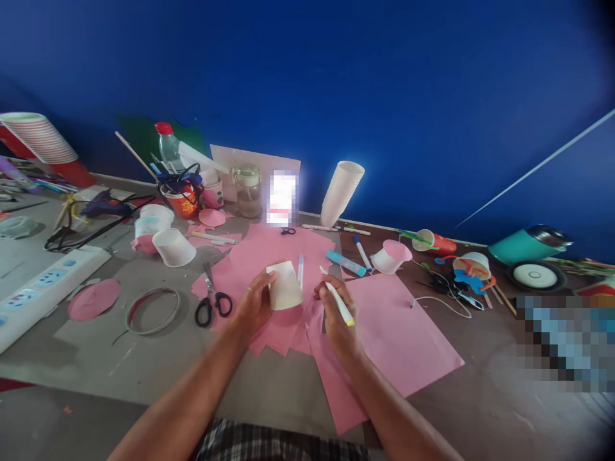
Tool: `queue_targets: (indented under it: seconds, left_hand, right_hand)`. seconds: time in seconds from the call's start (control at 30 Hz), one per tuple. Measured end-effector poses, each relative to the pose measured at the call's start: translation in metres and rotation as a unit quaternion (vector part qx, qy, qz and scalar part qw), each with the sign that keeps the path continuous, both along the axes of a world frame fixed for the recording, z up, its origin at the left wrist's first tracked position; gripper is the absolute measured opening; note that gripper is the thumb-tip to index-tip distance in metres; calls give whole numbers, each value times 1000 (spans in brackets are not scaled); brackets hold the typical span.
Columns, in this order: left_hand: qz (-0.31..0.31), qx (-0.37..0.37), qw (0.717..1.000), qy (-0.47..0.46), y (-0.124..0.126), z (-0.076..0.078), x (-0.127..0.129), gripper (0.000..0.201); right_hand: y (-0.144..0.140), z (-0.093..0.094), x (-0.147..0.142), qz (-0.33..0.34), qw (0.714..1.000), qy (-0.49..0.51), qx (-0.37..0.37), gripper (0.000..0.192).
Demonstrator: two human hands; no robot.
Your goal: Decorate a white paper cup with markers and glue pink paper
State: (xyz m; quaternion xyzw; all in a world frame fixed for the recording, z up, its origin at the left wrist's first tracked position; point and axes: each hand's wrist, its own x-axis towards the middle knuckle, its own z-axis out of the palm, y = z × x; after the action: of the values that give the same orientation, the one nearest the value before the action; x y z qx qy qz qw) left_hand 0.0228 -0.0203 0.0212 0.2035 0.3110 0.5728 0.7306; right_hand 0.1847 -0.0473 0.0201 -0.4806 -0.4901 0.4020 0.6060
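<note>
While the left hand [254, 304] grips the upturned paper cup [285, 285], the right hand [334, 307], closed on a pen [337, 301] at 3 o'clock, should mark slowly, cup steadied against the pink paper [398, 333].

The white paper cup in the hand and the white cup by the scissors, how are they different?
The white paper cup in the left hand is gripped by the left hand; the white cup left of the black-handled scissors lies untouched on the grey table. The held one sits over pink paper sheets. Both are white and tipped.

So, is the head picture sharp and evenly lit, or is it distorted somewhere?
Head view: wide-angle bending curves the table edges and darkens the right corners; two patches are pixelated; the left hand with the paper cup and the right hand with the pen are fairly sharp, softly lit.
</note>
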Motion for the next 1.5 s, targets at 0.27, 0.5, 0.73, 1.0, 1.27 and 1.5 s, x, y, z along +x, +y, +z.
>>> queue_targets:
  seconds: [0.27,0.5,0.73,1.0,1.27,1.5]
  left_hand:
    - [-4,37,999,30,0,-2,4,42]
    - [-24,63,997,41,-5,5,8,45]
    - [-19,24,999,17,-5,3,7,51]
    - [-21,27,999,8,-5,8,7,52]
    - [-17,51,998,35,-5,9,3,35]
    - [-32,49,997,48,-4,9,4,38]
  right_hand:
    - [-7,-8,-3,46,961,-225,153,41]
    - [-2,-17,-3,9,965,-221,143,37]
    - [-1,-21,-1,27,982,-167,88,30]
    - [2,-22,0,38,985,-144,85,39]
    - [-1,1,5,43,994,-12,96,26]
    - [-13,3,7,88,991,-8,103,26]
